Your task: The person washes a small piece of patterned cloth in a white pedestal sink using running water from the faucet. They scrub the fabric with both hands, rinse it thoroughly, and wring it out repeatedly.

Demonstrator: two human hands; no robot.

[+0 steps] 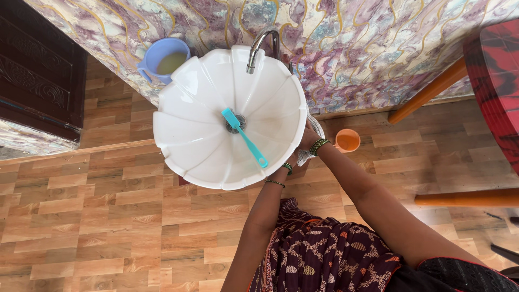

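One white scalloped basin (194, 135), one chrome tap (261, 46), one teal brush (244, 137) lying loose across the drain, one blue mug (162, 58) and one orange cup (347, 140). Both hands sit at the basin's right rim, apart from the brush: the right hand (308, 138) presses a whitish cloth (311, 141) against the outer wall. Left hand (292, 160) is mostly hidden under the rim, grip impossible to tell.
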